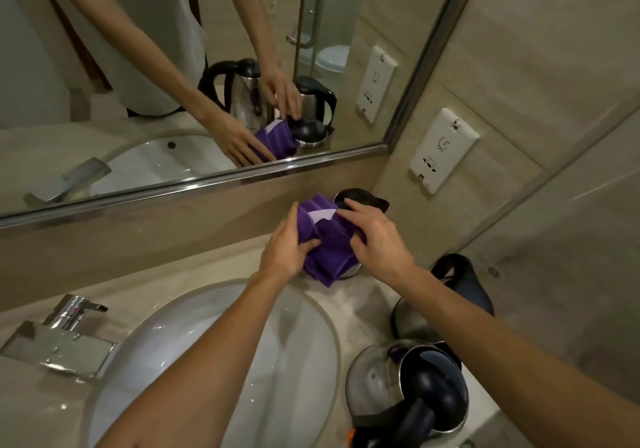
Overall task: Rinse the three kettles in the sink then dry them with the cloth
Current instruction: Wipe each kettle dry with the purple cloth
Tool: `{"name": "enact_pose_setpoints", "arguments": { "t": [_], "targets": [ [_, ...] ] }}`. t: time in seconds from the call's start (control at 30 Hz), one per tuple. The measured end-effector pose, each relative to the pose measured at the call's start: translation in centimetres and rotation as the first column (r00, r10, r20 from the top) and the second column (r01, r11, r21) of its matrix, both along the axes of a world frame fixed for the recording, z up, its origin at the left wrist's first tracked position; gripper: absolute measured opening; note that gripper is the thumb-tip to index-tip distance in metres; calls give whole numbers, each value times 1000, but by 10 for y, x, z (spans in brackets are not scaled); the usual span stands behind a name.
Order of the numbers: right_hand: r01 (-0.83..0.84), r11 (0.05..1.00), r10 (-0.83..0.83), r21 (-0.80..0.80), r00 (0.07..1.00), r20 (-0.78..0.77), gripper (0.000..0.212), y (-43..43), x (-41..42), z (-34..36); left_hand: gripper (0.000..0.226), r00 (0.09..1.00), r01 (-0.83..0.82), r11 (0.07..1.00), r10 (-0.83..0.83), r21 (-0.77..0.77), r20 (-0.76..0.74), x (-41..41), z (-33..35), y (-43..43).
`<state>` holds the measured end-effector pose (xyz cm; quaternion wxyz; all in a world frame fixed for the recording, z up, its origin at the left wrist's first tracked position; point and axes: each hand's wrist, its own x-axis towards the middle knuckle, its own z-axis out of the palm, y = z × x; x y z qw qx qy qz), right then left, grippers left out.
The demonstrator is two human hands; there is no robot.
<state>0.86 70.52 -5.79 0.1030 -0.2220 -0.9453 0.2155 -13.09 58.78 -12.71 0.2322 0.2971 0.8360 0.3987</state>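
Note:
A steel kettle with a black lid (360, 198) stands on the counter by the mirror, wrapped in a purple cloth (329, 243). My left hand (289, 251) presses the cloth against the kettle's left side. My right hand (375, 239) holds the cloth over its right side, fingers near the lid. A second steel kettle with a black lid and handle (408, 388) stands at the lower right. A third kettle (446, 295) sits behind my right forearm, partly hidden. The white sink (194, 336) lies below my arms.
A chrome tap (65, 329) stands left of the sink. A framed mirror (207, 184) runs along the back wall and reflects my arms and the kettles. Two wall sockets (443, 151) sit on the right wall. The beige counter (367, 295) is wet around the kettles.

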Motion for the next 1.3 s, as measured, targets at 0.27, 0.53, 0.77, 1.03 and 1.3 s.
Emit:
{"name": "enact_pose_setpoints", "arguments": {
  "t": [0.27, 0.53, 0.77, 1.03, 1.3],
  "targets": [
    [-29, 999, 27, 23, 995, 93, 82, -10, 7, 2, 85, 983, -37, 998, 27, 51, 181, -7, -34, -24],
    [-12, 990, -9, 139, 988, 153, 69, 2, -5, -10, 85, 985, -53, 967, 10, 249, 170, -9, -14, -10],
    [59, 993, -71, 98, 990, 124, 71, -5, -10, -16, 88, 972, -52, 971, -4, 232, 235, -12, -23, -4],
    [122, 991, -129, 49, 975, 179, 67, -12, -17, -8, 67, 908, -121, 984, 56, 131, 416, -13, -38, -9],
    [94, 994, -102, 51, 979, 179, 72, -9, -13, -5, 81, 947, -112, 959, 24, 260, 321, -16, -28, -14]
  ]
}}
